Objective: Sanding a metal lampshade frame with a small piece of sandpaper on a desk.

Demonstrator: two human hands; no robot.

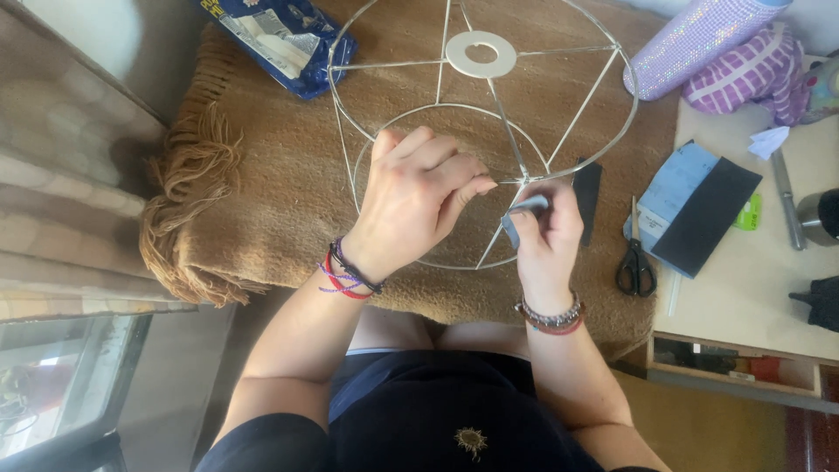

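A white wire lampshade frame (454, 54) with a round centre ring stands on a brown fringed blanket (280, 183). My left hand (415, 197) curls over the frame's smaller inner ring, holding it. My right hand (549, 229) pinches a small grey strip (524, 210) against a wire strut near the ring's right side. A dark strip (587, 194) lies on the blanket just right of my right hand. Both wrists wear bracelets.
A blue packet (284, 39) lies at the blanket's top left. Black-handled scissors (636, 262), a blue-and-black pad (695, 205), a glittery roll (699, 39), a purple checked cloth (756, 74) and a metal tool (786, 205) sit on the pale table (743, 297) at right.
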